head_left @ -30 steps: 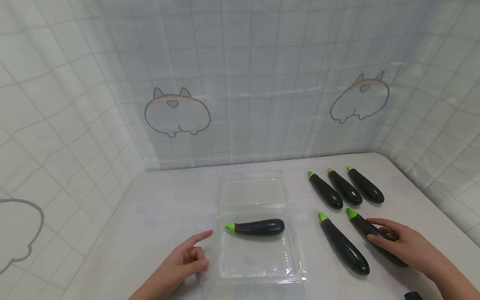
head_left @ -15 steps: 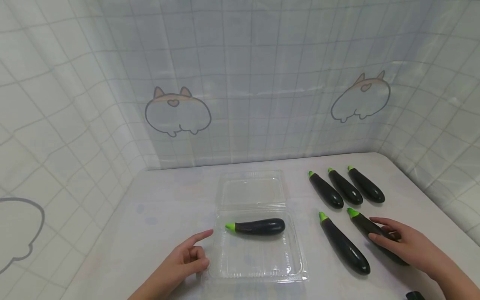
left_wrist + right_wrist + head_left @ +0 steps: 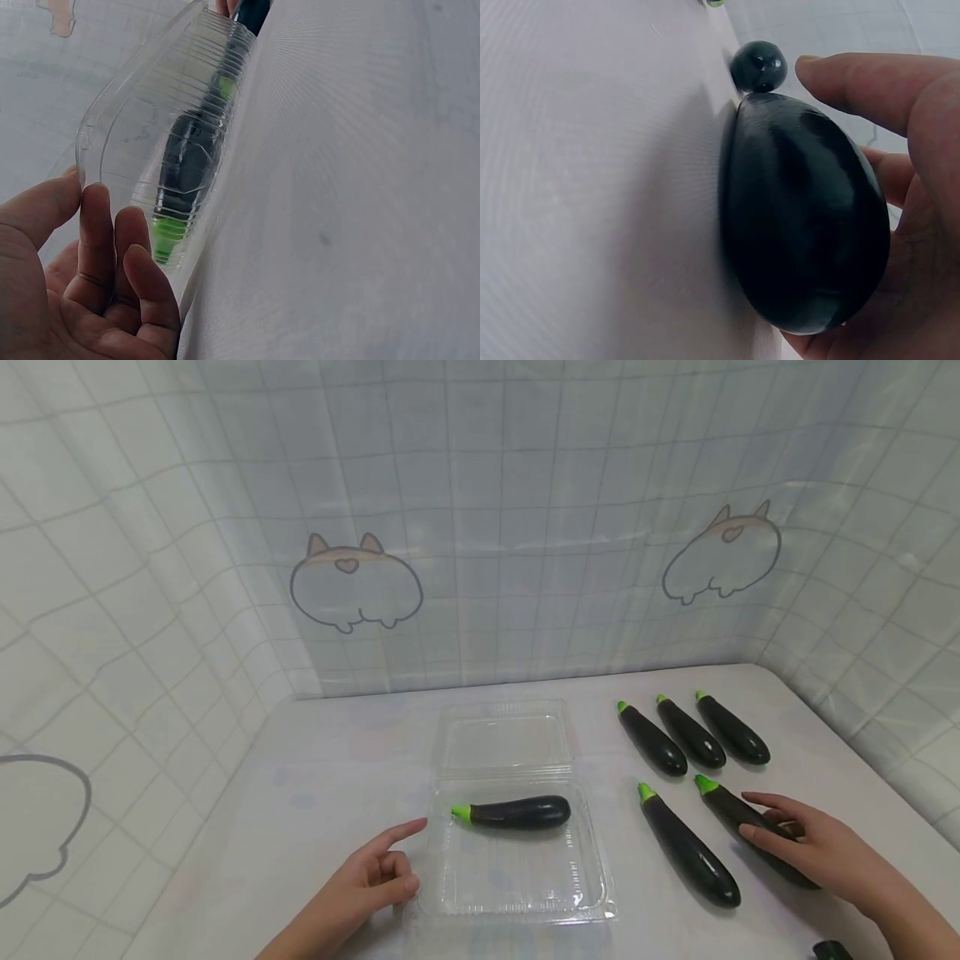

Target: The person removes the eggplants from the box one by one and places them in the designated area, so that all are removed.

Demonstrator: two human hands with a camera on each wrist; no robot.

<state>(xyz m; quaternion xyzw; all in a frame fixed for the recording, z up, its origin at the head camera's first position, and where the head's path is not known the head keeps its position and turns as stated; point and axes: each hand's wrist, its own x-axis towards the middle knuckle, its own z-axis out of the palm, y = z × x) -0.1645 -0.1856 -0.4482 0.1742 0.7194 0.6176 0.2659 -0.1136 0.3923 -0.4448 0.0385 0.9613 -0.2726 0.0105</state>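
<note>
My right hand [image 3: 821,852] grips a dark eggplant [image 3: 720,810] with a bright green stem. Thumb and fingers lie on either side of it, and the eggplant rests on the table. Its rounded end [image 3: 806,217] fills much of the right wrist view. Another eggplant [image 3: 690,852] lies to its left. My left hand [image 3: 375,868] touches the left edge of an open clear plastic clamshell container [image 3: 517,893], index finger stretched out and other fingers bent. Inside the container's base one eggplant [image 3: 521,813] lies crosswise, stem to the left.
Behind the right hand lie 3 eggplants in a slanted row, among them the middle one [image 3: 690,732]. A dark rounded end [image 3: 831,951] shows at the bottom edge. The container's lid [image 3: 504,739] lies folded back on the white table [image 3: 337,777]. Gridded cloth [image 3: 495,510] surrounds it.
</note>
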